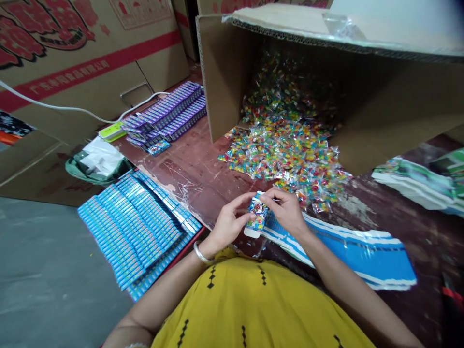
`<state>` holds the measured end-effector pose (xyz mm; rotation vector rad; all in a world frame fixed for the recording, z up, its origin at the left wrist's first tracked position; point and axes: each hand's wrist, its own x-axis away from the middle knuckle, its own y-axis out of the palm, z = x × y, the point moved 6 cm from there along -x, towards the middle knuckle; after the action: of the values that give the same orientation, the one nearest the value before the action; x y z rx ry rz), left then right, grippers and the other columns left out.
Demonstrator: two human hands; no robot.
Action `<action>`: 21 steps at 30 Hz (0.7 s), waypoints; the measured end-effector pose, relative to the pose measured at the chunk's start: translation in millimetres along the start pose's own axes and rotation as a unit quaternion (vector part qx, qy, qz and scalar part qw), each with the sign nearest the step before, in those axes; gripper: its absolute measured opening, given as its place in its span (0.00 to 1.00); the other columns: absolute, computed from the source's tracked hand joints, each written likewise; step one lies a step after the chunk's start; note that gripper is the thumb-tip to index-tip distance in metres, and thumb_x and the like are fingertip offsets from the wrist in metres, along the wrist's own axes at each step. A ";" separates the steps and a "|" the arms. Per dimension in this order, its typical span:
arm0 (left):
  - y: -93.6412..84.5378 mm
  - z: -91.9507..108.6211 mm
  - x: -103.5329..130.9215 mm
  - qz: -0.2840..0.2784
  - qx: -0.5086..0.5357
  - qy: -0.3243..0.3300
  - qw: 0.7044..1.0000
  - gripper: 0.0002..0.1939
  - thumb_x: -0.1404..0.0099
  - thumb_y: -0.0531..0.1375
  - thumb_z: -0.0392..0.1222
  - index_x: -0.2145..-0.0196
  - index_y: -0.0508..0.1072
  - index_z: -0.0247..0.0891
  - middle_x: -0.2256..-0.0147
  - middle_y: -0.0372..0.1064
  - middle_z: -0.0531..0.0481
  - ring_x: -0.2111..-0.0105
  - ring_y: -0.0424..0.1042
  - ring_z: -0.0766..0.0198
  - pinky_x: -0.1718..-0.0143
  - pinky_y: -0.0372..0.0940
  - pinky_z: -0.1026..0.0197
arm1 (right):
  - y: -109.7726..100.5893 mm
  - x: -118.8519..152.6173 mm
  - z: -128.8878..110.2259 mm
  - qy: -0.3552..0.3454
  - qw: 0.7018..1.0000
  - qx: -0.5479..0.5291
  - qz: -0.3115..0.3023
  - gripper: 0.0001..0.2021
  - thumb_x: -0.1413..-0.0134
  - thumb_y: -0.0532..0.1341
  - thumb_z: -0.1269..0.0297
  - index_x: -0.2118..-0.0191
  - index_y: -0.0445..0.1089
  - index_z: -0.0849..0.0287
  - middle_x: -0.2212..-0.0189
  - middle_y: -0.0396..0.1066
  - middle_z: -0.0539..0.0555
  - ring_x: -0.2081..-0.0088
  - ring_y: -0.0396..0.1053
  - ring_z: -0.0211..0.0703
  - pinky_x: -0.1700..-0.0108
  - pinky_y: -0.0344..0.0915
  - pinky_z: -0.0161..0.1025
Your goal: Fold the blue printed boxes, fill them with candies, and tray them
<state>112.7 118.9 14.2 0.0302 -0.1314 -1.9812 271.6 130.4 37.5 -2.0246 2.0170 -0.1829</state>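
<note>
A small colourful printed carton is held in front of my body, with a white flap hanging out at its lower end. My left hand grips it from the left side, thumb across its front. At the upper end, my right hand has its fingers closed on the carton's top edge; whether a candy packet is between them is hidden. Just beyond my hands spreads a heap of clear packets of multicoloured candies. Flattened blue carton blanks lie in a long fanned stack under and beside my right forearm.
A large cardboard box lies on its side, candy packets spilling out. To the left stand rows of blue cartons, purple cartons and a green bag of white pieces. Green printed blanks lie right. A white cable crosses behind.
</note>
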 end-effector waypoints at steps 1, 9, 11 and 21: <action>0.0 -0.4 0.3 0.004 0.005 -0.001 1.000 0.24 0.40 0.64 0.36 0.46 0.68 0.41 0.49 0.71 0.45 0.54 0.72 0.59 0.51 0.68 0.58 | 1.0 3.5 -0.3 -0.006 1.000 0.000 -0.005 0.07 0.46 0.65 0.60 0.72 0.73 0.57 0.70 0.72 0.51 0.65 0.69 0.42 0.62 0.64 0.39; -13.5 -9.4 -3.6 0.099 0.087 -0.012 0.991 0.18 0.44 0.67 0.37 0.57 0.67 0.39 0.64 0.71 0.53 0.66 0.72 0.69 0.64 0.69 0.67 | 7.1 19.9 20.5 0.078 0.994 -0.043 -0.065 0.24 0.50 0.68 0.60 0.46 0.67 0.50 0.58 0.74 0.52 0.63 0.73 0.42 0.62 0.69 0.39; -31.2 -14.2 -3.1 0.170 0.121 -0.020 0.978 0.17 0.46 0.69 0.37 0.64 0.65 0.38 0.70 0.67 0.57 0.71 0.70 0.71 0.70 0.68 0.70 | 0.0 17.4 29.5 0.094 0.992 -0.001 -0.082 0.27 0.52 0.69 0.61 0.45 0.66 0.51 0.62 0.75 0.51 0.66 0.73 0.42 0.65 0.69 0.38; -48.8 -35.4 10.6 0.150 0.285 -0.206 0.924 0.21 0.48 0.68 0.31 0.55 0.73 0.35 0.58 0.73 0.49 0.60 0.74 0.65 0.54 0.74 0.57 | -70.8 -25.5 55.8 -0.042 0.842 0.532 -0.077 0.10 0.43 0.58 0.71 0.56 0.73 0.55 0.58 0.75 0.56 0.57 0.70 0.50 0.60 0.64 0.41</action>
<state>66.9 125.8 -25.8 -0.0305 -0.9306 -1.5591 354.7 160.8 7.0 -1.3764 1.1873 -0.9761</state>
